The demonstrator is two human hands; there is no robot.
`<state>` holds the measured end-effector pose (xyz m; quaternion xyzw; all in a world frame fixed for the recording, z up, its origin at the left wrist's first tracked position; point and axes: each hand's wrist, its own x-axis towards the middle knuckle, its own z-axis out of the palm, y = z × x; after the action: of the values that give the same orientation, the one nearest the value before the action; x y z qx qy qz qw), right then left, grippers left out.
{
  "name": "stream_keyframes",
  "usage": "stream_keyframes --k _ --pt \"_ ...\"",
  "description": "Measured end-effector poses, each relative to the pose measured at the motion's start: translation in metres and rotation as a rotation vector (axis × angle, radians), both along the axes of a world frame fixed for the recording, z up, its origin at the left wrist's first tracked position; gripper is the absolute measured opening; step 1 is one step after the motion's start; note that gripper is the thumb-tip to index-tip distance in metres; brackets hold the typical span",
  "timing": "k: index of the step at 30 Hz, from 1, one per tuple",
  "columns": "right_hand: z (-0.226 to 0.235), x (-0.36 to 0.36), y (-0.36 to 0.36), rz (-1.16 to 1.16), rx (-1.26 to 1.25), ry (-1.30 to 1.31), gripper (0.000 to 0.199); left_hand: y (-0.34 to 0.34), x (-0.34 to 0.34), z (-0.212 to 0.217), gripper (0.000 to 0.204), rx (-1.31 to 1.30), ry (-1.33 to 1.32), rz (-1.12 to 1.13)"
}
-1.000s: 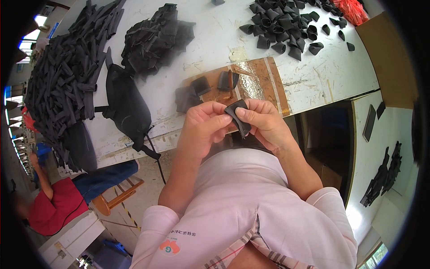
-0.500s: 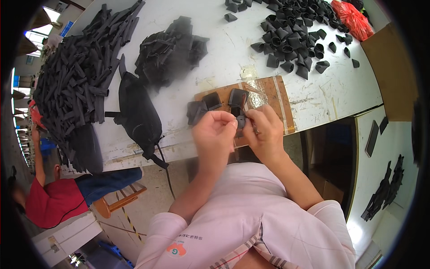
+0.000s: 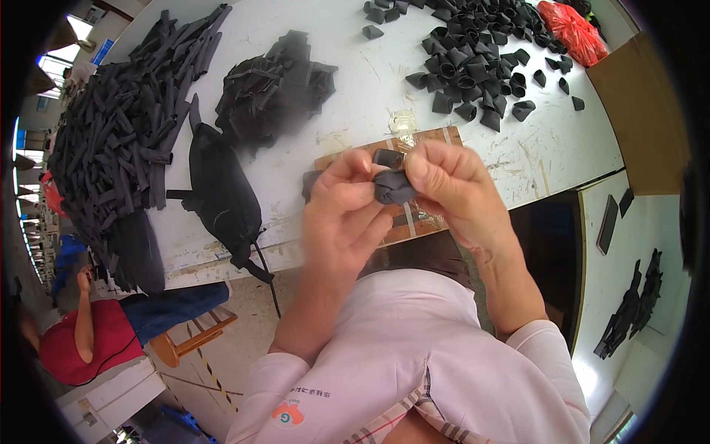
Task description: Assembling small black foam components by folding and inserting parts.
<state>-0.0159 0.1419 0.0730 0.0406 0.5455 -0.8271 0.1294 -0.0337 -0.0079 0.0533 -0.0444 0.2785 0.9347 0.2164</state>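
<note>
Black fabric piece [image 3: 393,186] is pinched between the left hand [image 3: 342,214] and right hand [image 3: 451,189], both closed on it, above the white table's [image 3: 355,96] near edge. A brown taped board [image 3: 414,218] is seen beneath. Folded black pieces [image 3: 473,66] are heaped toward the far right corner, long black strips [image 3: 103,140] along the left edge.

On the table [image 3: 355,89] a wooden board [image 3: 414,222] lies at the near edge, a bag [image 3: 222,192] to its left. Behind the bag sits a bundle of strips [image 3: 274,81] (a larger heap [image 3: 103,148] lies further left); folded pieces [image 3: 473,66] lie far right.
</note>
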Motion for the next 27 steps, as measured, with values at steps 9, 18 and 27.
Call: stream_keyframes --k 9,18,27 --pt "-0.038 -0.023 0.013 0.125 0.058 0.116 0.029 0.003 -0.001 -0.013 0.03 -0.247 0.16 -0.034" --pt "-0.021 -0.002 0.002 -0.326 0.649 0.733 0.036 0.011 -0.008 -0.001 0.015 -0.813 0.85 0.214" --pt "-0.011 -0.001 -0.004 -0.261 0.607 0.571 0.017 -0.001 -0.013 -0.022 0.012 0.071 0.397 0.036"
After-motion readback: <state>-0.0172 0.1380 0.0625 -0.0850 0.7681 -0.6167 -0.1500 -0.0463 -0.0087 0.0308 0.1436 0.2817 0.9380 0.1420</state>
